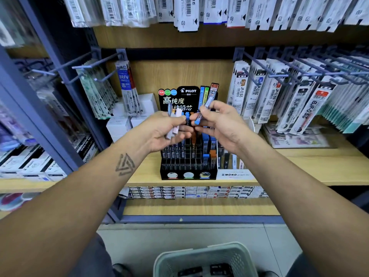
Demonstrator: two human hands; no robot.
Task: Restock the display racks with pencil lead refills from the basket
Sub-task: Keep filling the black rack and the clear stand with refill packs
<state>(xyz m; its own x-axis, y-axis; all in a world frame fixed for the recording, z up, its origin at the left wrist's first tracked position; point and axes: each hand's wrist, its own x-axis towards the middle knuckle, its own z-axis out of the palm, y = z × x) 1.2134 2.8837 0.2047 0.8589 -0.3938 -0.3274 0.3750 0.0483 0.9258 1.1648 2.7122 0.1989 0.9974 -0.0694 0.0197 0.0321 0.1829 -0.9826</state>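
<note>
Left hand (169,128) grips a bunch of lead tubes (175,121); right hand (217,124) pinches one blue-capped tube (202,112), both held in front of the black rack (188,156) on the shelf (299,166). Basket (203,260) sits on the floor below w/ dark packs inside.

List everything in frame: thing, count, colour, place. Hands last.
Rack: one, black, on the wooden shelf, centre.
Refills in rack: many, blue and orange caps, in its slots.
Clear box: one, right of rack.
Hanging packs: many, mostly white, on hooks left, right and above.
White boxes: several, left of rack.
Flat boxes: rows, under the shelf edge.
Basket: one, pale green, on the floor, bottom.
Left hand: holds several refills.
Right hand: pinches one blue-capped refill.
</note>
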